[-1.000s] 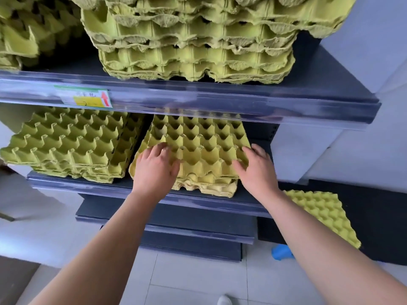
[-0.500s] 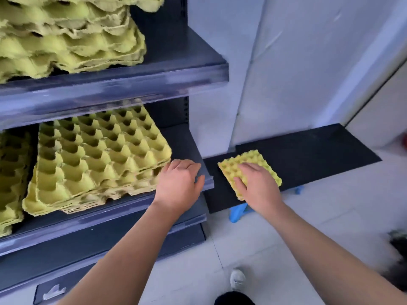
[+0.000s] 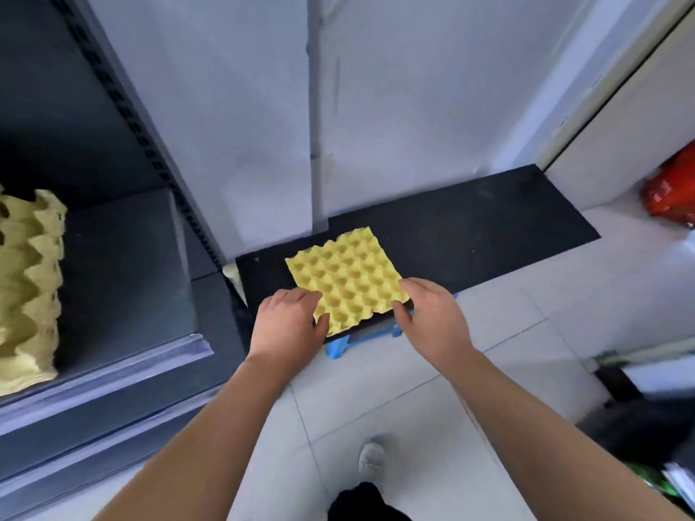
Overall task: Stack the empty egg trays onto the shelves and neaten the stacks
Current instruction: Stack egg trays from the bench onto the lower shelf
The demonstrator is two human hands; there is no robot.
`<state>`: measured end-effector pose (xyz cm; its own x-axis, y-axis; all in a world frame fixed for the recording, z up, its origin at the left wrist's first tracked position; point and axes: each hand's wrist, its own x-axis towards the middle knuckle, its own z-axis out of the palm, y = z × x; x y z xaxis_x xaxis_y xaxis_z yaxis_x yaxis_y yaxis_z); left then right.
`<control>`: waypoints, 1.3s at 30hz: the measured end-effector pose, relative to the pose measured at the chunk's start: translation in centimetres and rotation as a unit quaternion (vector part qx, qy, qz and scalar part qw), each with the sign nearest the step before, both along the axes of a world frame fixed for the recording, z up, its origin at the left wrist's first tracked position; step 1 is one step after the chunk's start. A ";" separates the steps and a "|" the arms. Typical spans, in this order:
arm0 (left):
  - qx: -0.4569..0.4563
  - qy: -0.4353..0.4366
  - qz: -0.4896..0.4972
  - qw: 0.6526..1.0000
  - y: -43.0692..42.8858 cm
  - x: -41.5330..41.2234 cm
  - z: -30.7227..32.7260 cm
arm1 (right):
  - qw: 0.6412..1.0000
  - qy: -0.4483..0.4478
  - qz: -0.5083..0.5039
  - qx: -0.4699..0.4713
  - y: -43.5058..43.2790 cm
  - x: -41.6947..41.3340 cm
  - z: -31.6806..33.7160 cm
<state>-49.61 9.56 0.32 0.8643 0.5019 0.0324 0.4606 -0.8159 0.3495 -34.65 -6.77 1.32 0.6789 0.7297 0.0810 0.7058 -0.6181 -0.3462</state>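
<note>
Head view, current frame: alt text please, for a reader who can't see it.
Both hands, left hand and right hand, grip the near corners of a yellow egg tray lying on a low black platform. At left, a tray stack sits on a grey shelf.

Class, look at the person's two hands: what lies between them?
In the head view, the yellow egg tray on the black platform lies between the left hand and right hand.

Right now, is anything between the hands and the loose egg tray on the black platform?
Nothing visible. The left hand and right hand are already at the near corners of the egg tray, which lies alone on the black platform.
</note>
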 end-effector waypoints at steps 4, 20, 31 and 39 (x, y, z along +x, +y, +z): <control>-0.033 0.038 0.052 0.997 -0.3 4.7 -4.8 | 0.999 0.018 0.030 -0.021 0.6 5.8 -4.3; -0.180 0.260 0.178 0.932 4.4 14.0 -25.3 | 0.980 0.140 0.004 -0.139 6.9 18.4 -25.4; -0.252 0.203 0.288 0.901 3.4 14.9 -31.0 | 0.958 0.237 -0.037 -0.156 7.9 21.4 -32.7; -0.223 0.157 0.341 0.899 1.9 15.2 -26.8 | 0.969 0.231 -0.039 -0.077 6.3 21.6 -29.4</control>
